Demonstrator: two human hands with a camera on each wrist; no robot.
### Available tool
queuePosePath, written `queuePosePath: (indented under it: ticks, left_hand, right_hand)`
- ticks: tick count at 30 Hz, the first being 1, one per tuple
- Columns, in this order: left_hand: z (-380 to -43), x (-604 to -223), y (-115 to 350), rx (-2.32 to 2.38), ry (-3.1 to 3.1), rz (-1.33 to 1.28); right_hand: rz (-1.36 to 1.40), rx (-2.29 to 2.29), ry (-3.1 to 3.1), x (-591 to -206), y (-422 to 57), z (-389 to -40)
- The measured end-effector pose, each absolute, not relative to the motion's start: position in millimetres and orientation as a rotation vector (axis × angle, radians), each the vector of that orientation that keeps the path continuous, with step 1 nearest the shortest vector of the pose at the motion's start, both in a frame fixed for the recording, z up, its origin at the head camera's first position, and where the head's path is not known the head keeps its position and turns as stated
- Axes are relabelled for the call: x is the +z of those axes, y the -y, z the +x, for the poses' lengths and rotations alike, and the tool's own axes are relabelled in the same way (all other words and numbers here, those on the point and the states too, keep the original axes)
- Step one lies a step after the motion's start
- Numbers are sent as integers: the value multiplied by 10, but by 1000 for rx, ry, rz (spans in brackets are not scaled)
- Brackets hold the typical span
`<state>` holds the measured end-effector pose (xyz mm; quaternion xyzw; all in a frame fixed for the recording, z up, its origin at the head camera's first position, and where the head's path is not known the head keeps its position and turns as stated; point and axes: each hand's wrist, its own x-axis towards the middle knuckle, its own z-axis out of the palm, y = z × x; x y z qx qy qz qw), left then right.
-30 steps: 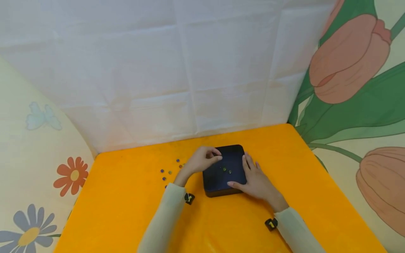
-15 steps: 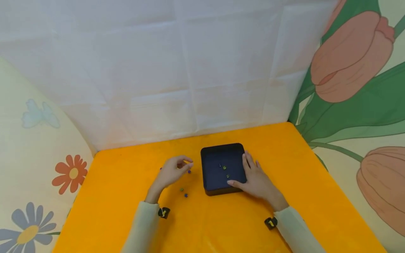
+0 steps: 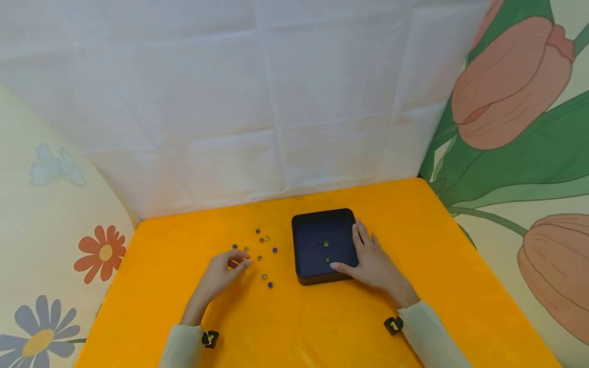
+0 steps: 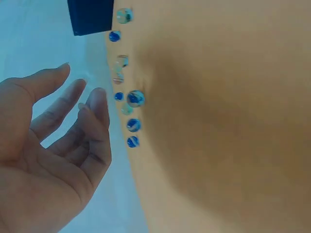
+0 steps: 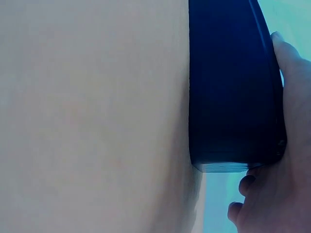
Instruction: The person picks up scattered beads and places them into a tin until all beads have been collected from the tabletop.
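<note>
My left hand (image 3: 225, 273) hovers at the left beside loose glass marbles, fingers loosely bent, nothing between them. In the left wrist view its thumb and fingertips stand apart, with a row of blue and clear marbles (image 4: 135, 98) beyond them. Several marbles lie scattered on the yellow cloth, among them a blue one (image 3: 270, 285) nearest the front. A square black tray (image 3: 317, 280) with raised walls holds three small marbles (image 3: 326, 244). My right hand (image 3: 375, 266) grips the tray's near right corner, its fingers along the outer right wall and the thumb over the front rim.
The yellow-covered table (image 3: 359, 327) ends at a white sheet (image 3: 207, 102) behind. Flower-printed cloths (image 3: 515, 168) hang at both sides. A dark band with a yellow mark sits at each wrist.
My left hand has drawn back from over the tray, leftward and nearer to me, uncovering the marbles. One marble inside the tray has rolled toward the front. The right hand keeps its place.
</note>
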<state>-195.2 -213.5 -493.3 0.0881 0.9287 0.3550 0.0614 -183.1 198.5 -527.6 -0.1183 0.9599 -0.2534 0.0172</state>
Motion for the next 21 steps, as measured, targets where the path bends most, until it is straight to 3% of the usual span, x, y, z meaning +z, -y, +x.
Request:
queuePosePath:
  ticks: [21]
  left_hand:
    - [-1827,-5158,2328,838,-2936,221]
  right_hand:
    - [-342,-786,-2969,-5303,-1984,-1839]
